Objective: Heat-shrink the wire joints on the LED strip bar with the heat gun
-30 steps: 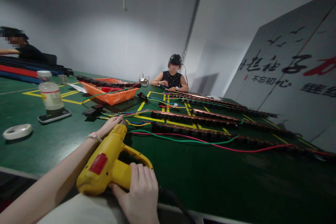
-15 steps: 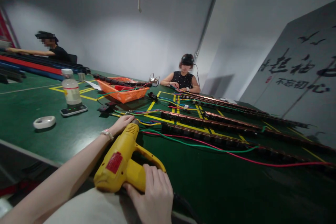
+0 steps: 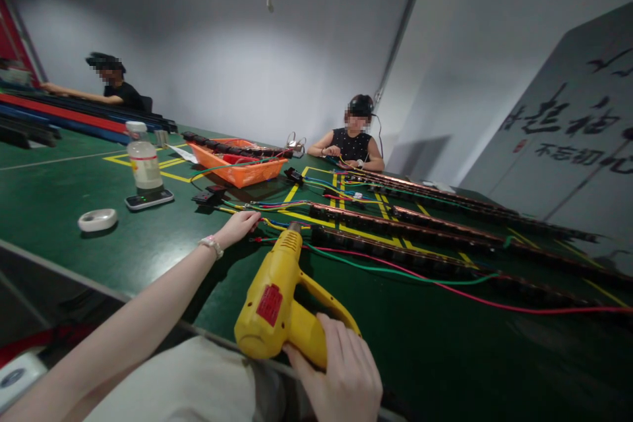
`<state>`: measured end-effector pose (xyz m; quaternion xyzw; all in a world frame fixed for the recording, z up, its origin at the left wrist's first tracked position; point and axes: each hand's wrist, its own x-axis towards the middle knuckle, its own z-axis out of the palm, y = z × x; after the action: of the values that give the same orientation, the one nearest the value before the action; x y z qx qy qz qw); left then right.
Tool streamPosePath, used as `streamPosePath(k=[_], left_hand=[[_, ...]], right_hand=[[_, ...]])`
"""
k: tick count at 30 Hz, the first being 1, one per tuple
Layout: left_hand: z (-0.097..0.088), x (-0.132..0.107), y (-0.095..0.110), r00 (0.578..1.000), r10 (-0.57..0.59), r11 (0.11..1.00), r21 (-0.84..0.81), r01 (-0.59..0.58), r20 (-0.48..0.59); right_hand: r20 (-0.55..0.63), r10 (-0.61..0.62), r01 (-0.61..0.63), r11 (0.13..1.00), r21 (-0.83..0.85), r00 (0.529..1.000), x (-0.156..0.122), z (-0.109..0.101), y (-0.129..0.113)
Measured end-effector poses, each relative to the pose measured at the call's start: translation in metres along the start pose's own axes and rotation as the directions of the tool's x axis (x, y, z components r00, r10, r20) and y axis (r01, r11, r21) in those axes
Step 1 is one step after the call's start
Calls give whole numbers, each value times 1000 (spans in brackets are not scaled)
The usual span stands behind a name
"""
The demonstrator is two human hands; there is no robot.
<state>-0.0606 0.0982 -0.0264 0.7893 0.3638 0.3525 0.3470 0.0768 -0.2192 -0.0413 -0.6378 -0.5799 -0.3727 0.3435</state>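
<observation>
My right hand (image 3: 343, 366) is closed around the handle of a yellow heat gun (image 3: 277, 297), which is held over the near table edge. Its metal nozzle points away from me, toward a bundle of coloured wires (image 3: 284, 231). My left hand (image 3: 240, 225) is closed on these wires at their left end, beside a black connector (image 3: 210, 196); its fingertips are partly hidden. From the bundle the wires run right to a long dark strip with copper edges (image 3: 376, 246). Just below the nozzle, a green wire (image 3: 376, 270) and a red wire (image 3: 475, 299) cross the table.
An orange basket (image 3: 237, 175) stands farther back. On the left are a bottle (image 3: 146, 161), a phone-like device (image 3: 149, 199) and a white oval object (image 3: 97, 220). More copper-edged strips (image 3: 445, 227) lie to the right. Two people (image 3: 349, 145) sit across the green table (image 3: 445, 349).
The heat gun has moved right in my right hand, away from my left hand and forearm. My left hand stays at the wires. The view has shifted slightly.
</observation>
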Motion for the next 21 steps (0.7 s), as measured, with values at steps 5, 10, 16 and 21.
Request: streamPosePath(k=[5,10,16,21], left_hand=[[-1,-3,6,1000,-16,1000,2,16,7],[-2,-3,5,1000,-9,1000,14,9,14],[-2,-4,7,999,13,998,68,-16,44],[-1,-7,11,992,69,973,213,-89,101]], right_hand=[[13,39,-38,997,-64,999,-1,-5,10],[36,41,-37,994,-107,998,-1,-11,19],[28,59,-55,991,-125,998,-4,-14,23],[34,59,-54,990,-127,998,-4,-13,22]])
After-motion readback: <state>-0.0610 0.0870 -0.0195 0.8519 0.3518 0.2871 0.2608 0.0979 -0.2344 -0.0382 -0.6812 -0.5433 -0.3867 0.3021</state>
